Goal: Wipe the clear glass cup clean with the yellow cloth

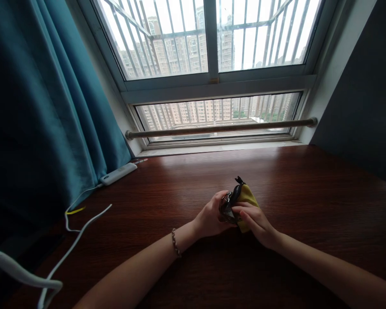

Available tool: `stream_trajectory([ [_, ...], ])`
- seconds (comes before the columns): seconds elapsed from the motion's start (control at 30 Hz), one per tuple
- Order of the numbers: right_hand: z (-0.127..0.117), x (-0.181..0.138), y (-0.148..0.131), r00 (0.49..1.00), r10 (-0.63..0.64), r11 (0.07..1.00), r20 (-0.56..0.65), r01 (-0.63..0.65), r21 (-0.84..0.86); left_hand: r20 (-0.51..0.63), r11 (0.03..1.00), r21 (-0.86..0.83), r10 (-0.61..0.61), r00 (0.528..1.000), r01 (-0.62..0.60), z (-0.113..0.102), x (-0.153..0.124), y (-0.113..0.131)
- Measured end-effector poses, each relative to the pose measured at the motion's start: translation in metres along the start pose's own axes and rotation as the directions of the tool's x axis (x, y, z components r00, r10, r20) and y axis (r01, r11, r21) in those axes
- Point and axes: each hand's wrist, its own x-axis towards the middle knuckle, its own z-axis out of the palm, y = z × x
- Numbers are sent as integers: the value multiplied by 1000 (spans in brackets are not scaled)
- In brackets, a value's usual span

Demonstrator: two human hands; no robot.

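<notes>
Both hands clamp pouch | left hand (210,216) | right hand (254,221) | yellow pouch (247,195) between them

Dark wood desk (309,193) under barred window (212,38) (daylight), teal curtain (41,107) left.

Your left hand (212,216) and right hand (255,221) met over the dark wooden counter (309,193), both gripping a small yellow pouch (246,196) with a dark zipper edge. A white power bank (118,174) and its white cable (83,227) lay near the teal curtain (45,107).
</notes>
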Motion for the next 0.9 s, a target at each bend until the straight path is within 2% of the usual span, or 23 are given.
stream_trajectory([
  [0.13,-1,2,-1,999,23,995,-49,-28,-92,11,1000,-8,12,1000,-12,2,0,1],
  [0.27,3,-1,0,996,-13,972,-89,-8,-236,7,999,-15,44,999,-44,2,1,3],
  [0.33,5,-2,2,993,-31,967,-112,1,-255,-6,998,-23,52,999,-52,2,1,4],
  [0.43,5,-1,7,979,-21,982,-204,-18,-189,-52,999,-37,31,998,-33,1,0,3],
  [0.5,4,0,12,954,32,991,-297,-68,-112,-93,998,-55,-11,996,6,1,0,1],
  [0.63,3,-1,26,853,264,962,-449,-268,58,-169,984,-150,-122,978,97,1,-2,-6],
  [0.73,5,-1,34,792,409,912,-453,-368,181,-221,957,-260,-187,957,127,1,-2,-11],
  [0.8,6,-1,35,791,450,893,-414,-384,236,-255,933,-337,-221,941,128,1,0,-13],
  [0.9,7,0,30,819,452,888,-353,-375,265,-292,884,-450,-281,914,128,1,4,-13],
])
